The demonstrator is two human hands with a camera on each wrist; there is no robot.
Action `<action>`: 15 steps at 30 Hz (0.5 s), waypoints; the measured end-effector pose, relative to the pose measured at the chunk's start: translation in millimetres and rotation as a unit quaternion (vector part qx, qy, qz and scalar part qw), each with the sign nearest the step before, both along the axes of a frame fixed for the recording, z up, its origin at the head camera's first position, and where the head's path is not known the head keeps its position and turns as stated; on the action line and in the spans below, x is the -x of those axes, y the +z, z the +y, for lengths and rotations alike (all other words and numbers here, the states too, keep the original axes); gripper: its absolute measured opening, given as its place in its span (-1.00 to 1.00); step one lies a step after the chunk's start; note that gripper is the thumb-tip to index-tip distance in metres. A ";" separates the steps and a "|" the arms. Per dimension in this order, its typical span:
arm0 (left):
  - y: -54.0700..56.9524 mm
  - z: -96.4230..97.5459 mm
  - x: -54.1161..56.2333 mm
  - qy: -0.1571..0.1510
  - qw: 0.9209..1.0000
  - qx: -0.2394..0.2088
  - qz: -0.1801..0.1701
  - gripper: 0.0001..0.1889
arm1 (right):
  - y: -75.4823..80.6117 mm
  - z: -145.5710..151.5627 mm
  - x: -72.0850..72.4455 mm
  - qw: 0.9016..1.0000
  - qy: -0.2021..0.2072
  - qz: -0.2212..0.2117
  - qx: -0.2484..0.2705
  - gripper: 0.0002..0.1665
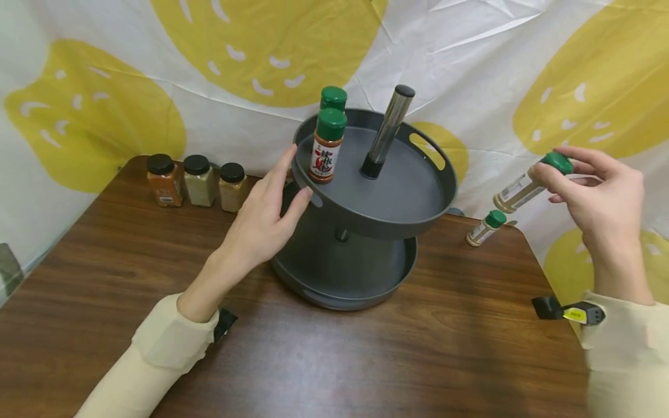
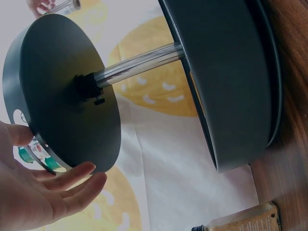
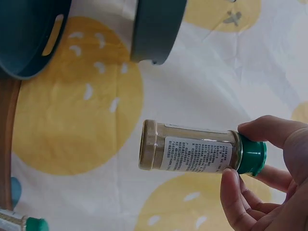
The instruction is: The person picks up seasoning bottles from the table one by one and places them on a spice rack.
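Note:
My right hand (image 1: 608, 197) pinches a spice jar (image 3: 197, 149) by its green cap, between thumb and fingers. The jar is tilted in the air, right of a dark grey two-tier rotating rack, and brownish powder shows through its clear wall. My left hand (image 1: 263, 215) is at the left edge of the rack's upper tray (image 1: 402, 191), fingers extended and thumb by the handle slot. On that tray, near the left hand, stand a green-capped jar (image 1: 326, 154) of red seasoning and another green-capped jar (image 1: 333, 97), mostly hidden behind it.
Below is the lower tray (image 1: 340, 299), on the wooden table (image 1: 418, 360). A chrome post (image 1: 389, 128) rises from the upper tray. Another green-capped jar (image 1: 482, 232) stands right of the rack. Three black-lidded jars (image 1: 198, 186) line the back left, before a lemon-patterned cloth (image 1: 470, 69).

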State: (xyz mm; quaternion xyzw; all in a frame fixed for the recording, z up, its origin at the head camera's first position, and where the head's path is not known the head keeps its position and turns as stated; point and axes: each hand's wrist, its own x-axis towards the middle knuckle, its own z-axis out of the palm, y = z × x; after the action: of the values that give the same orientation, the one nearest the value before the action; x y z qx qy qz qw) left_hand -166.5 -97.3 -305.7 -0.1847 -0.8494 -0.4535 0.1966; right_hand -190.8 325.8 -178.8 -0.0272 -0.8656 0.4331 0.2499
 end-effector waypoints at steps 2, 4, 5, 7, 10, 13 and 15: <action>0.1 -0.1 0.1 0.000 1.000 0.000 -0.001 -0.27 | 5.0 -4.6 -1.1 1.000 0.012 0.010 0.007 -0.48; 0.2 -0.2 0.2 -0.001 1.000 -0.001 -0.001 -0.27 | 9.8 -9.2 -2.3 0.999 0.024 0.019 0.017 -0.50; 0.3 -0.2 0.3 -0.001 1.000 -0.001 -0.002 -0.27 | 12.3 -11.6 -2.8 0.999 0.028 0.022 0.017 -0.50; 0.2 -0.3 0.6 -0.002 1.000 -0.001 -0.001 -0.27 | 17.2 -15.7 -4.0 0.999 0.037 0.025 0.018 -0.51; 0.0 -0.3 0.4 -0.003 1.000 -0.002 0.000 -0.27 | 24.9 -21.8 -6.0 0.998 0.045 0.028 0.015 -0.53; -0.1 -0.2 0.4 -0.004 1.000 -0.003 0.000 -0.27 | 32.6 -28.0 -7.5 0.998 0.055 0.037 0.016 -0.57; 0.2 -0.2 0.3 -0.003 1.000 -0.003 0.001 -0.27 | 36.8 -32.5 -8.4 0.997 0.056 0.042 0.008 -0.58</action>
State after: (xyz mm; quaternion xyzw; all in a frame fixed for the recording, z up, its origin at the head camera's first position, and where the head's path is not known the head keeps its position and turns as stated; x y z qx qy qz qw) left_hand -166.8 -97.5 -305.6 -0.1873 -0.8475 -0.4563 0.1961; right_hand -182.4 293.3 -142.1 0.0379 -0.8511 0.4538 0.2612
